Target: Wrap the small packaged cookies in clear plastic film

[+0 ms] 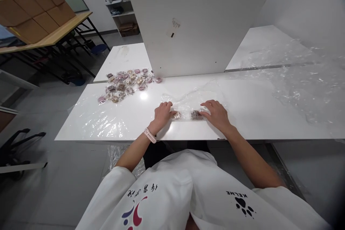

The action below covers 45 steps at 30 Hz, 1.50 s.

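Fingers (209, 102) on both sides arch, parted from their thumbs, above the white counter (250, 115); whether they pinch anything cannot be told from where I stand. At far left lies a glossy sheet of film (104, 122). Behind it spreads a loose heap of wrapped pieces (126, 82), pink, yellow and brown, a placement that seems to keep them within reach of the left side. Next, the left hand (161, 115), with a pale wristband (150, 135), sets its thumb at the yellowish packet (176, 115), presumably to steady it on slick plastic. Farther right, set apart from its neighbour, the dark packet (196, 115) meets the thumb of the right hand (217, 115), likely for the same reason. Both packets lie on or within a transparent wrap (195, 97), its layers too clear to separate, which extends behind them. At far right rests crumpled plastic (309, 90), apparently placed where it does not crowd either hand.
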### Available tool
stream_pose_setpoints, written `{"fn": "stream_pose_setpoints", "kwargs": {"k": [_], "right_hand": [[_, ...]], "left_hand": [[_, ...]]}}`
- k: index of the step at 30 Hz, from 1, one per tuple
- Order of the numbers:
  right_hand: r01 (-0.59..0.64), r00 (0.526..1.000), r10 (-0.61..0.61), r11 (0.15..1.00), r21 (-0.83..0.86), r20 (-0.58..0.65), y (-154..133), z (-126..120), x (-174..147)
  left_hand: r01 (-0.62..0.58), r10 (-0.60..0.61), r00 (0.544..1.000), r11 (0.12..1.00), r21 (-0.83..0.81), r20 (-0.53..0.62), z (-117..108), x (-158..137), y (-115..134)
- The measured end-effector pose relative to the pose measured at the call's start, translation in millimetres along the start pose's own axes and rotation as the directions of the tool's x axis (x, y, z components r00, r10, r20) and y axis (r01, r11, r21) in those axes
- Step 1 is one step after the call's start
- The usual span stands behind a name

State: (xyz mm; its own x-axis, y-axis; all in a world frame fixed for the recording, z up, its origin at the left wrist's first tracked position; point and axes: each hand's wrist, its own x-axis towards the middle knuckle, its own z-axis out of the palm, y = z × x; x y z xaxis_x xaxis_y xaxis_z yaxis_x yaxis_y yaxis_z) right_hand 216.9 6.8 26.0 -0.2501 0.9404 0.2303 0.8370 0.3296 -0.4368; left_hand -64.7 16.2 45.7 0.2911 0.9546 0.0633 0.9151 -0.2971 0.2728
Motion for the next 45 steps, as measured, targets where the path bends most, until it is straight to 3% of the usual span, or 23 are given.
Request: {"fn": "stream_pose_setpoints", "kwargs": {"k": [3, 5, 7, 11, 14, 16, 18, 20, 23, 25, 27, 29, 31, 33, 34, 38, 41, 43, 45], "right_hand": [[0.275, 0.961, -0.274, 0.962, -0.004, 0.036, 0, 7, -9], [0.307, 0.946, -0.311, 0.95, 0.052, 0.093, 2, 12, -14], [0.253, 0.959, -0.263, 0.962, 0.102, 0.104, 4, 15, -13], [0.034, 0.983, -0.06, 0.988, 0.151, 0.172, 8, 10, 9], [-0.134, 0.962, 0.11, 0.988, 0.081, 0.251, 8, 5, 26], [-0.163, 0.956, 0.153, 0.986, 0.022, 0.25, 6, 6, 30], [-0.138, 0.972, 0.14, 0.99, -0.021, 0.187, 4, 11, 29], [-0.094, 0.989, 0.099, 0.995, -0.044, 0.109, 3, 16, 25], [-0.052, 0.997, 0.055, 0.998, -0.048, 0.057, 0, 22, 24], [-0.014, 1.0, 0.015, 0.998, -0.061, 0.018, 0, 22, 22], [0.006, 0.993, -0.017, 0.996, -0.093, -0.113, 2, 19, 14], [-0.099, 0.941, 0.051, 0.987, -0.129, -0.334, 8, 14, -6], [-0.324, 0.831, 0.216, 0.937, -0.131, -0.513, 17, 9, -33], [-0.503, 0.752, 0.37, 0.857, -0.111, -0.545, 26, 5, -56], [-0.541, 0.748, 0.425, 0.836, -0.097, -0.51, 30, 5, -62], [-0.527, 0.798, 0.54, 0.84, 0.125, -0.268, 25, 9, -40], [-0.452, 0.799, 0.559, 0.801, 0.392, -0.222, 3, 14, 1], [-0.278, 0.871, 0.406, 0.87, 0.407, -0.274, -15, 19, 19], [-0.053, 0.956, 0.128, 0.96, 0.274, -0.262, -30, 27, 23]], "left_hand": [[-0.271, 0.272, 0.959, 0.962, 0.024, -0.081, 5, -18, 4], [-0.36, 0.36, 0.933, 0.933, -0.016, -0.029, 9, -26, 2], [-0.311, 0.314, 0.949, 0.947, -0.079, 0.017, 10, -25, -4], [-0.059, 0.097, 0.988, 0.954, -0.292, 0.119, -1, 1, -21], [0.111, -0.018, 0.968, 0.924, -0.365, 0.249, -12, 24, -33], [0.174, -0.083, 0.954, 0.937, -0.303, 0.29, -18, 33, -39], [0.206, -0.166, 0.96, 0.964, -0.167, 0.223, -21, 33, -40], [0.199, -0.198, 0.98, 0.978, -0.058, 0.03, -19, 25, -32], [0.005, -0.013, 0.979, 0.999, -0.038, -0.203, -1, 6, -1], [-0.222, 0.215, 0.964, 0.975, -0.025, -0.156, 20, -5, 28], [-0.347, 0.347, 0.937, 0.938, 0.008, -0.043, 43, -14, 53], [-0.36, 0.359, 0.933, 0.932, 0.039, 0.026, 60, -18, 67], [-0.337, 0.335, 0.941, 0.939, 0.06, 0.043, 68, -19, 71], [-0.329, 0.327, 0.944, 0.942, 0.069, 0.042, 69, -18, 70], [-0.326, 0.324, 0.945, 0.943, 0.07, 0.041, 68, -18, 69], [-0.316, 0.314, 0.949, 0.946, 0.077, 0.036, 65, -20, 69], [-0.308, 0.308, 0.951, 0.949, 0.073, 0.014, 65, -21, 70], [-0.303, 0.304, 0.953, 0.951, 0.067, -0.001, 66, -20, 71], [-0.302, 0.303, 0.953, 0.951, 0.061, -0.007, 65, -18, 72]]}}
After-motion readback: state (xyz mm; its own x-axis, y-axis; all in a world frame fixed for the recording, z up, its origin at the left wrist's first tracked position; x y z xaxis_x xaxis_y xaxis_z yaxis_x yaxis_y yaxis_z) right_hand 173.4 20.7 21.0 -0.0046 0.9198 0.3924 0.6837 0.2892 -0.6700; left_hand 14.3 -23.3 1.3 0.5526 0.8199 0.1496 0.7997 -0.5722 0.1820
